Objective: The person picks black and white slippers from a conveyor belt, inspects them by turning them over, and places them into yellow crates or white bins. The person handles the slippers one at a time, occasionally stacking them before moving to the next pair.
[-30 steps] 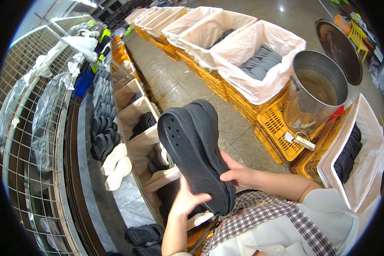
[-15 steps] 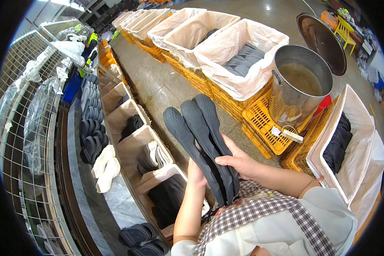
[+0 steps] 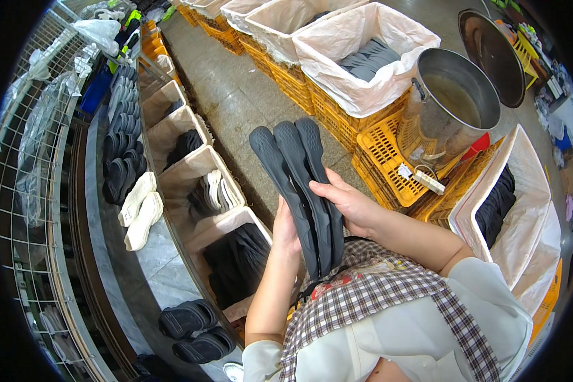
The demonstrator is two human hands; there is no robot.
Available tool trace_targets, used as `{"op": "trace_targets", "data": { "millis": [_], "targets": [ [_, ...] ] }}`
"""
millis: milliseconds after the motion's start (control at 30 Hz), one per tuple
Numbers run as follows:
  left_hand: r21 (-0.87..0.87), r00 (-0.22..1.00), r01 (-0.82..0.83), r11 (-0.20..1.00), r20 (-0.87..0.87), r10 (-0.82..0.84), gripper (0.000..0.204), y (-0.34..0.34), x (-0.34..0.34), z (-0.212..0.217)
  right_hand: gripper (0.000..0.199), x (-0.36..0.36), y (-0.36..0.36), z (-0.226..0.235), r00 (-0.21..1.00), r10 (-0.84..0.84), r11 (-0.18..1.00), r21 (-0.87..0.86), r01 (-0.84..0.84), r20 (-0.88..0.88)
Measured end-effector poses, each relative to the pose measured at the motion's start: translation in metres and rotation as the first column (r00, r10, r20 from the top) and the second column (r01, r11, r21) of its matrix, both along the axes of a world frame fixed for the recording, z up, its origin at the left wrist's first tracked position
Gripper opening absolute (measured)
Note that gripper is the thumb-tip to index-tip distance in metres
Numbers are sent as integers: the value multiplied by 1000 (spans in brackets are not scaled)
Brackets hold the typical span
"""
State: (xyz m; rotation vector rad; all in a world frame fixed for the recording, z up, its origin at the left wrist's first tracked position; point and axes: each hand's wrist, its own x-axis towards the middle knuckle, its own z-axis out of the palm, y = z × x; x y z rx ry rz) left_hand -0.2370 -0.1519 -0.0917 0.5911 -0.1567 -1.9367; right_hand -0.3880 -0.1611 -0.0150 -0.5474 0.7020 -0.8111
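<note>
Soles [image 3: 299, 172] gripped between both hands

The left hand [image 3: 288, 226] is pressed against the left side of the soles, its fingers mostly hidden; the right hand [image 3: 349, 202] is clamped on the opposite side, thumb across the edge. Three dark grey pieces sit side by side, rounded ends pointing away from the body, near ends close to the checked apron [image 3: 363, 294].

Just left stands a lined bin [image 3: 226, 223] with black pieces [image 3: 239, 258]; the bin beyond it holds white and dark ones. Past these, a grey bench [image 3: 164, 272] carries two black items [image 3: 202, 346], a white pair [image 3: 143, 221] and a row of dark pairs [image 3: 124, 137].

To the right, a metal pot [image 3: 421, 130] containing cloudy liquid stands on a yellow crate [image 3: 386, 163]. Near it, a white-lined bin [image 3: 356, 94] holds grey pieces [image 3: 370, 59].
</note>
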Motion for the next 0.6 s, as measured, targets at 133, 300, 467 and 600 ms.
{"op": "trace_targets", "data": {
  "millis": [133, 300, 467, 600],
  "targets": [
    [21, 995, -21, 1000, 95, 19, 38, 5, 6, 9, 73, 5, 2, 1, 1000, 14, 1000, -21, -14, 20],
    [-203, 960, -86, 975, 243, 135, 38, 6, 13, 20, 70, 5, 7, 8, 999, 35, 994, -103, -36, -11],
    [-266, 950, -98, 959, 262, 170, 39, 6, 19, 17, 74, 4, 10, 13, 999, 53, 973, -224, -49, 13],
    [-282, 939, -105, 954, 287, 189, 40, 6, 20, 15, 76, 3, 12, 14, 998, 56, 969, -244, -48, 28]
  ]
}}
